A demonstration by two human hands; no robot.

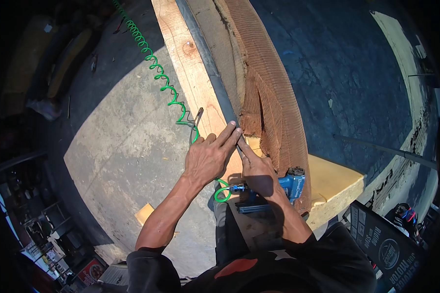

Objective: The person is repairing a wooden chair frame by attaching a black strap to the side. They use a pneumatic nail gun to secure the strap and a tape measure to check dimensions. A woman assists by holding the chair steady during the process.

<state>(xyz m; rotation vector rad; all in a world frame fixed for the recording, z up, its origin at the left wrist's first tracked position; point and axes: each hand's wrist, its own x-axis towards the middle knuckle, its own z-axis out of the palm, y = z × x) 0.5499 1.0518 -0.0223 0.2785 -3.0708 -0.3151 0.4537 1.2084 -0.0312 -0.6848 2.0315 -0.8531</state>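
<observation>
A dark fabric-like strip runs along the edge between a bare wooden board and brown ribbed upholstery fabric. My left hand is open, its index and middle fingers stretched out and pressing on the strip. Close beside it, my right hand is closed on the near part of the strip, index finger extended along it; its other fingers are mostly hidden. Below my right wrist lies a blue air stapler, partly covered by the forearm. A green coiled air hose is attached to it.
Yellow foam sticks out under the upholstered piece on the right. A smaller foam scrap lies on the concrete floor. A dark printed board stands at lower right, and cluttered shelves at lower left.
</observation>
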